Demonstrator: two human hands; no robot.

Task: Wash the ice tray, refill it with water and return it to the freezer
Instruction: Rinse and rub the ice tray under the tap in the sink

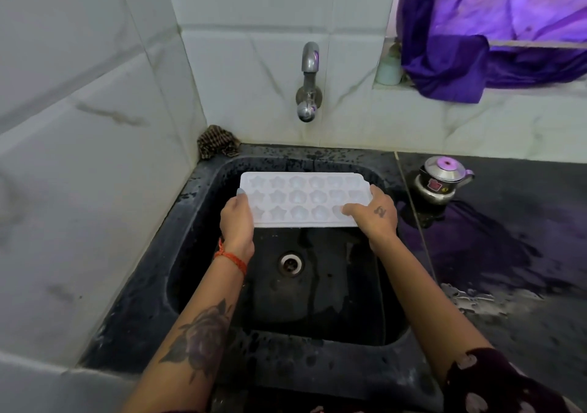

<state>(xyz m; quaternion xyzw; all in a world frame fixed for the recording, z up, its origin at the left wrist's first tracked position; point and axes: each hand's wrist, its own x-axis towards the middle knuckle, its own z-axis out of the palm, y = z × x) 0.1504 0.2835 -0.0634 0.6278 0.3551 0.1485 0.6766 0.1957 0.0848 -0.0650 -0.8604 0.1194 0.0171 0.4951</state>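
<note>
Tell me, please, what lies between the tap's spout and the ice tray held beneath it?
Nothing: in the head view only bare white wall tile and the sink's wet black rim show between the tap and the ice tray; no water is running.

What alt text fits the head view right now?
Both hands, left hand and right hand, hold a white ice tray level over a black sink, below a wall tap that is not running.
</note>
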